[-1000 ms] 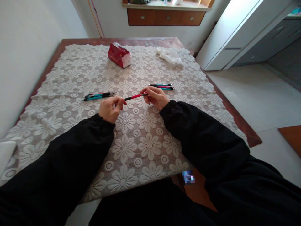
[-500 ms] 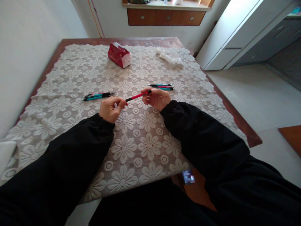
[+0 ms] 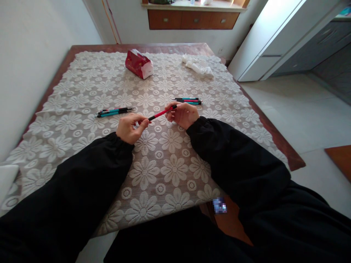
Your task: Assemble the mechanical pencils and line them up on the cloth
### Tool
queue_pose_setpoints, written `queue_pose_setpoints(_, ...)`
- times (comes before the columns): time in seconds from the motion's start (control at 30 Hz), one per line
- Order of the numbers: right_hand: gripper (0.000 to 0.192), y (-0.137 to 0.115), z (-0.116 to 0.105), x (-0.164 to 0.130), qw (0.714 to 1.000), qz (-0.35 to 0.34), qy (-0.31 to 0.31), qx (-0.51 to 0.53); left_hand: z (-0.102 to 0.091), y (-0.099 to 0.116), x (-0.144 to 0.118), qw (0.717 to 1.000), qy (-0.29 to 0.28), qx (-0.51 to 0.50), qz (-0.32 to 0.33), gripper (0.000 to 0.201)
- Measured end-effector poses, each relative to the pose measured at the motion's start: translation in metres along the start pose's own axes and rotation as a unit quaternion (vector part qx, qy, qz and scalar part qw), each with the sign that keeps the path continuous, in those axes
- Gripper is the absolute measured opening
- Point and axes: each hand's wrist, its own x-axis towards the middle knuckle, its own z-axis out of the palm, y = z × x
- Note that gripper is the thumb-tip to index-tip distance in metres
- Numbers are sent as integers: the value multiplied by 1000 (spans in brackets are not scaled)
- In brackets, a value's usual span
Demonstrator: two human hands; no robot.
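Observation:
My right hand (image 3: 183,114) grips a red and black pen (image 3: 161,113) near its upper end, a little above the lace tablecloth (image 3: 153,160). My left hand (image 3: 131,128) pinches the pen's lower black tip between thumb and fingers. Several teal, red and black pens (image 3: 113,111) lie in a bundle on the cloth just left of my left hand. Another small group of pens (image 3: 188,100) lies just beyond my right hand.
A red and white packet (image 3: 138,64) lies at the far middle of the wooden table (image 3: 276,137), and a crumpled white tissue (image 3: 198,66) at the far right. A wall runs along the left side. Tiled floor and a white cabinet are to the right.
The pen has tilted: its right end rose and its left tip dropped slightly. My left fingers shifted along the tip. Both hands stayed at about the same spot.

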Motion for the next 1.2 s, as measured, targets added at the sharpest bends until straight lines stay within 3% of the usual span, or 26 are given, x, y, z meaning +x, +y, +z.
queue_pose_setpoints(0.17,36,11,-3,2,993,-58,-33,-94,4,-4,-3,996,27,79,40,35)
queue_pose_setpoints(0.27,36,11,-5,2,957,-117,25,-265,4,-5,-4,992,24,115,49,35)
queue_pose_setpoints(0.33,34,7,-8,1,884,-172,103,-422,4,-4,-4,991,27,123,42,32)
queue_pose_setpoints(0.43,33,2,-17,1,737,-198,173,-622,4,-3,-5,992,25,119,39,31)
queue_pose_setpoints(0.47,33,2,-21,1,701,-186,174,-666,4,-3,-5,992,24,117,39,30)
queue_pose_setpoints(0.53,28,3,-28,2,661,-149,158,-719,4,-2,-5,992,23,119,38,30)
queue_pose_setpoints(0.67,24,6,-32,4,647,-118,129,-742,5,-3,-4,991,14,125,36,31)
queue_pose_setpoints(0.87,26,2,-32,3,621,-118,178,-754,3,0,-3,991,-6,135,18,33)
queue_pose_setpoints(1.2,18,3,-39,7,636,-104,171,-745,3,-1,-4,988,8,150,-23,31)
